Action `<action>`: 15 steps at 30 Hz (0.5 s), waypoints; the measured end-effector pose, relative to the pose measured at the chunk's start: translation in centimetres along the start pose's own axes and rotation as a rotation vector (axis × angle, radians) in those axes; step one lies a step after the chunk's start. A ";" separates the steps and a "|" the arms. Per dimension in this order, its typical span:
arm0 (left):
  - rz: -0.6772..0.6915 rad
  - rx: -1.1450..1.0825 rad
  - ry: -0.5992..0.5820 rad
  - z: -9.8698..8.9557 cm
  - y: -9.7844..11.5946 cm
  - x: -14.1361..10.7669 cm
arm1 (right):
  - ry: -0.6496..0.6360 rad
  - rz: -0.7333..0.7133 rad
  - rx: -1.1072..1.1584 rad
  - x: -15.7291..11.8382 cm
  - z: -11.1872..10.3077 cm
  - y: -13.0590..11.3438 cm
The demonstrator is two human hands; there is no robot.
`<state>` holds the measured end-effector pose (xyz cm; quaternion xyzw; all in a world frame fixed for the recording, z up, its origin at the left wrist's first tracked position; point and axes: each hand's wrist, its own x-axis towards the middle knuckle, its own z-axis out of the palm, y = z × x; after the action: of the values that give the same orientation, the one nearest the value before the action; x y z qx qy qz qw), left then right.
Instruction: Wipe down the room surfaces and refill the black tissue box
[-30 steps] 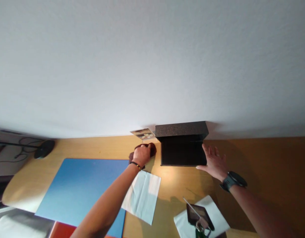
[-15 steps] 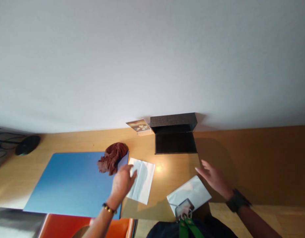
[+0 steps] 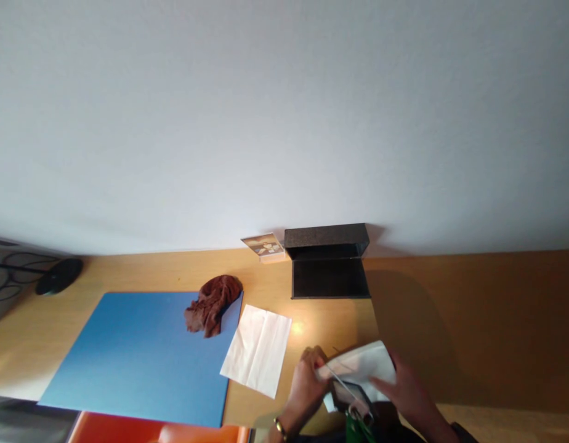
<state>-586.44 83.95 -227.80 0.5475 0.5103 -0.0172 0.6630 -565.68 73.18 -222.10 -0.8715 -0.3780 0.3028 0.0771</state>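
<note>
The white wall (image 3: 284, 117) fills the whole upper half of the frame. Below it a wooden surface (image 3: 473, 307) runs across the lower part, darker in shadow on the right side. A large blue mat (image 3: 137, 354) lies at lower left, with an orange edge (image 3: 159, 431) showing under it at the bottom. A black box (image 3: 328, 261) stands open at center against the wall, its inside apparently empty, and a small printed card (image 3: 265, 245) leans just beside it to the left. A flat white sheet (image 3: 257, 347) lies just right of the mat, and a crumpled brown cloth (image 3: 213, 303) rests on the mat's upper right corner. A dark round object with cables (image 3: 58, 275) sits at the far left edge.

At bottom center both hands meet on a white folded paper (image 3: 358, 363). The left hand (image 3: 307, 381) pinches its left edge; the right hand (image 3: 404, 391) lies over its right side, fingers curled on it. A small dark device (image 3: 351, 394) and a green strap (image 3: 356, 427) sit just under the paper. As a judgement, the paper is only now being taken up; the cloth, the sheet and the box are untouched by either hand.
</note>
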 end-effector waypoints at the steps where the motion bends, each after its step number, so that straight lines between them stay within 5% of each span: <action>1: 0.032 -0.068 -0.014 -1.3 0.7 0.8 | -0.028 0.028 0.111 0.9 -1.1 -1.5; 3: 0.102 -0.172 -0.036 -4.5 2.9 3.0 | -0.088 0.069 0.328 3.6 -3.2 -4.9; 8: 0.215 -0.156 0.038 -11.3 9.6 11.0 | -0.139 0.055 0.410 12.7 -5.7 -10.4; 11: 0.189 -0.090 0.039 -12.3 11.3 15.0 | -0.129 0.090 0.400 16.1 -4.6 -10.5; 15: 0.150 0.057 0.061 -11.0 10.8 17.6 | -0.055 0.127 0.320 17.6 -3.0 -9.0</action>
<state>-578.94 105.84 -231.04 0.6029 0.4872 0.0347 0.6308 -560.08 92.20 -224.67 -0.8615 -0.2710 0.3873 0.1853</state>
